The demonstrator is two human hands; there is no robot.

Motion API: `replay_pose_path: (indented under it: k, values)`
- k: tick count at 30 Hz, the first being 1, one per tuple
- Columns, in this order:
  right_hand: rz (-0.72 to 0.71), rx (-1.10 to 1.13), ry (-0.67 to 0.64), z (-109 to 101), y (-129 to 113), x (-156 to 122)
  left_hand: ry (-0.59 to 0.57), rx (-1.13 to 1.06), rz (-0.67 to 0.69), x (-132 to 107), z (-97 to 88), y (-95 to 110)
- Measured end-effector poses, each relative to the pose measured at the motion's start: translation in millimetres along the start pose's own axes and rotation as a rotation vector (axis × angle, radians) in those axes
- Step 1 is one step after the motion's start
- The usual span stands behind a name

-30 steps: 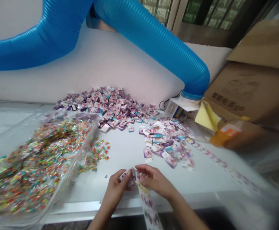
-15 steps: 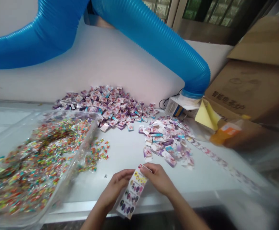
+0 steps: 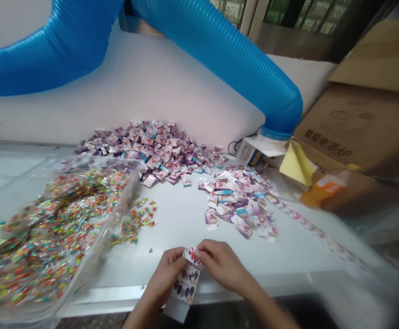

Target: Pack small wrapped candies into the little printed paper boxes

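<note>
White strip, “智能电” on carton

2 bare forearms slant inward from below. The left hand pinches, its thumb laid on top; the right hand (just beside it, slightly higher) pinches too, its fingers bent.

I make this out as a small packing workshop: on the white worktable, a clear plastic bin of bright wrapped pieces sits left of the left hand, a heap of small printed cartons beyond; blue ribbed ducting above; a cardboard shipping box right of the right hand.
</note>
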State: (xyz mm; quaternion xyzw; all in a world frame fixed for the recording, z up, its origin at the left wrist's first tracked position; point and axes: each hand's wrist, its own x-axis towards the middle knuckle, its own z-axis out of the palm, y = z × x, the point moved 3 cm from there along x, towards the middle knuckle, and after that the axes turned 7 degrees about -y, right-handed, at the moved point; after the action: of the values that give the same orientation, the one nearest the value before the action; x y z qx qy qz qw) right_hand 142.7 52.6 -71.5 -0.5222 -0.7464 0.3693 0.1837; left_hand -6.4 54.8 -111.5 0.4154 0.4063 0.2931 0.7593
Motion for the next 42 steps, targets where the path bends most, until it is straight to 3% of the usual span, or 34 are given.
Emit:
replay_pose_path:
  k: [3, 6, 10, 14, 17, 20, 24, 26, 29, 32, 36, 39, 42]
  values:
    - [0.026, -0.096, 0.048, 4.3, 3.0, 2.9, -0.103, -0.013, 0.039, -4.8, 3.8, 5.4]
    - [-0.014, -0.149, 0.123, 8.6, 5.5, 5.4, -0.066, 0.028, 0.069, -5.1, 1.1, 5.1]
    - [-0.082, -0.031, 0.069, 10.5, 6.0, 7.9, 0.001, 0.068, 0.067, -2.2, -6.1, -1.4]
    - [0.002, 0.162, 0.084, -1.0, 5.5, 8.3, -0.001, 0.141, -0.040, -3.1, -9.7, -7.8]
    - [0.083, 0.412, -0.072, 1.4, 5.5, 6.5, 0.038, 0.073, -0.088, -6.1, -9.8, -9.4]
    - [0.119, 0.408, -0.159, 11.8, 6.5, 3.1, -0.020, -0.065, -0.080, -8.0, -5.5, -8.5]
    - [0.071, 0.109, 0.082, 17.1, 9.2, 0.7, -0.117, -0.106, 0.003, -9.1, -2.0, -3.5]
    - [0.039, 0.090, 0.128, 17.4, 9.5, 1.0, -0.120, -0.075, 0.034, -9.8, -2.8, -1.7]
    - [0.052, 0.205, 0.046, 15.7, 9.8, 3.2, -0.078, 0.009, 0.002, -10.6, -5.4, -2.9]
    - [0.117, 0.335, 0.058, 10.2, 10.3, 4.2, 0.001, 0.067, -0.075, -10.4, -8.0, -5.9]
    - [0.176, 0.580, -0.120, 18.0, 12.1, 2.0, 0.033, -0.082, -0.092, -8.0, -6.9, -7.3]
    - [0.196, 0.448, -0.093, 23.5, 15.1, -1.8, 0.057, -0.262, -0.077, -5.6, -6.3, -9.8]
    - [0.175, 0.229, 0.082, 24.4, 17.1, -3.9, 0.083, -0.231, -0.019, -3.4, -6.7, -10.9]
